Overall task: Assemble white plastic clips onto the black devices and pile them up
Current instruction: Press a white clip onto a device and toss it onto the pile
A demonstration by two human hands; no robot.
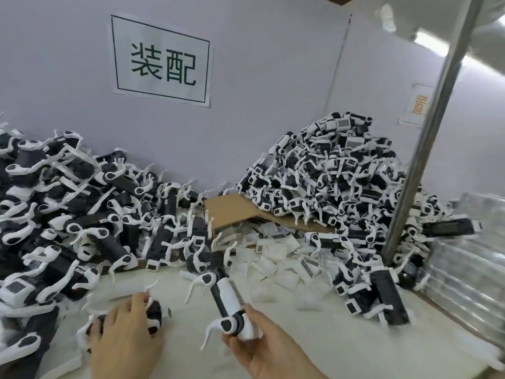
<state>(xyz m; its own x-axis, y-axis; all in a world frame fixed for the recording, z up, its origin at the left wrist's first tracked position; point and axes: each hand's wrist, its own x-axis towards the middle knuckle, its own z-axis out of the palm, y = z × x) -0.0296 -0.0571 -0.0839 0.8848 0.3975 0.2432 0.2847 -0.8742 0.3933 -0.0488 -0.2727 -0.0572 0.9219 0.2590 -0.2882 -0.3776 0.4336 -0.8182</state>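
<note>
Head view, lower centre: right hand (269, 351) gripped a clipped device (228, 299) by one end, probably for piling; left hand (123, 335) fingers curled round the next device (155, 314).

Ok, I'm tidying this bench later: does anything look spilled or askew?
Yes. The cardboard sheet lies tilted, its right end buried under the right-hand pile of devices. Small white packets lie scattered from beneath it across the table.
</note>
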